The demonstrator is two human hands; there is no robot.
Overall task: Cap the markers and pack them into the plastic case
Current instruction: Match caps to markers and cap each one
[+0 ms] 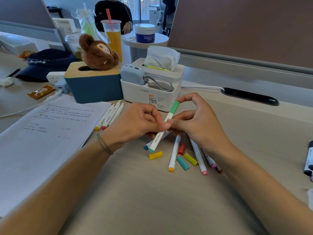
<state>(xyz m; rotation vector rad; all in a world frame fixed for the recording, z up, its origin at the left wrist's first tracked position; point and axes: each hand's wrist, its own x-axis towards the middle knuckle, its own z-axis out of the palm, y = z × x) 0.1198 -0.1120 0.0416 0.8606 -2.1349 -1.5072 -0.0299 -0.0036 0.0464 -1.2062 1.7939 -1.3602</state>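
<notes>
A white marker [159, 139] with a green cap [174, 106] on its upper end is held tilted between both hands. My left hand [135, 122] pinches its barrel. My right hand [198, 119] touches the green cap with the fingertips and the barrel with the thumb. Under it lies a teal-ended marker [147, 146]. Loose caps lie on the desk: yellow [155, 155], red [182, 148], teal [183, 163], lime [190, 159]. Uncapped markers with orange [174, 155] and pink [199, 157] ends lie beside them. Three more markers [110, 116] rest by the papers. No plastic case is visible.
A stack of printed papers [44, 138] lies at the left. Behind the hands stand a blue tissue box [94, 87] with a plush toy and a white organiser [150, 92] with tissues. A drink cup [113, 36] stands further back. Dark markers [309, 158] lie at the right edge.
</notes>
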